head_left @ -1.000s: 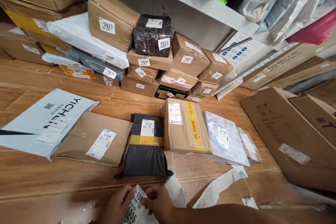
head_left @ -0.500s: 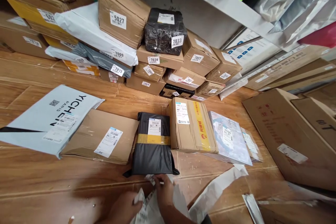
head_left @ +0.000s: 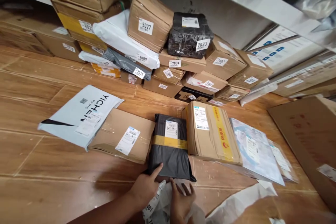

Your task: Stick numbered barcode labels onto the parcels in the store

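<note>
My left hand (head_left: 144, 189) is at the near left corner of a black plastic-wrapped parcel (head_left: 169, 155), its index finger stretched onto the wrap. Its other fingers are folded against a strip of printed number labels (head_left: 154, 203), which hangs down below. My right hand (head_left: 183, 199) is just right of the strip, at the parcel's near edge. Its fingers are curled down around the pale backing paper; the fingertips are partly hidden. The parcel lies flat, with a yellow band and a white shipping label (head_left: 171, 129) on top.
Left of the parcel lie a flat cardboard package (head_left: 141, 129) and a pale mailer bag (head_left: 68, 112). To the right are a taped carton (head_left: 210, 140) and a pale patterned package (head_left: 265, 157). Numbered boxes (head_left: 149, 17) are stacked behind, below a shelf (head_left: 236, 3). Loose white paper (head_left: 236, 204) trails on the floor.
The view has shifted left, so everything appears further right. My left hand has moved forward, and its index finger now reaches onto the black parcel. My right hand stays at the parcel's near edge.
</note>
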{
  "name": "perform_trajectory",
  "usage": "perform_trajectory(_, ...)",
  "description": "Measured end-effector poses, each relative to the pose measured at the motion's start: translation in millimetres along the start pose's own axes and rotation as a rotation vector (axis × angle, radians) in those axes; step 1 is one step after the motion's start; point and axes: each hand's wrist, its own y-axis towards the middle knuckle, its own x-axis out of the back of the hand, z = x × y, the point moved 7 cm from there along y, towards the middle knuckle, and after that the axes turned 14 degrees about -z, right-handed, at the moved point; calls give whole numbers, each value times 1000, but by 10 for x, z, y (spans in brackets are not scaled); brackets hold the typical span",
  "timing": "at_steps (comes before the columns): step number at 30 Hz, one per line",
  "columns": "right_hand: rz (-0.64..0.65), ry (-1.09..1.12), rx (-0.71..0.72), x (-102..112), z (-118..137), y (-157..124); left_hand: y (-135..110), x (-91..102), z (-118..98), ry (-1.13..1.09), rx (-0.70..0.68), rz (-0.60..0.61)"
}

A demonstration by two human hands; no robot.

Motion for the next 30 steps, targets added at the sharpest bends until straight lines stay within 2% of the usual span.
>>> perform_trajectory(2, 32, 12, -22, -2, 8, -38, -51, 63, 47, -145, 68, -28)
perform_trajectory(4, 174, 29, 45, -55, 93, -133, -137, 133, 132, -371, 123, -97)
perform_trajectory(8, 347, 125, 230, -57, 534, -481, -390, 196, 366, -886, 190, -202)
perform_trajectory(9, 444, 161, 237, -98, 684, -606, -457, 207, 432, -982, 222, -233)
perform_trajectory(11, 806, 182, 154, -280, 945, -932, -580, 234, 558, -1125, 324, -316)
perform_trajectory(12, 915, 153, 104, -347, 1050, -1045, -629, 250, 603, -1173, 376, -357)
perform_trajectory(14, 1008, 112, 120, -446, 1259, -1147, -694, 262, 657, -1233, 498, -404)
perform_trajectory(17, 1077, 98, 131, -573, 1389, -1142, -709, 231, 675, -1368, 709, -411)
perform_trajectory(20, 1053, 136, 42, -639, 1375, -1037, -681, 237, 700, -1410, 862, -458)
perform_trajectory(22, 1041, 165, -15, -663, 1378, -1001, -666, 285, 727, -1346, 895, -520)
perform_trajectory(26, 1103, 207, -92, -740, 1430, -1056, -661, 335, 739, -1254, 912, -619)
perform_trajectory(30, 948, 196, -11, -849, 1503, -884, -665, 176, 728, -1335, 943, -599)
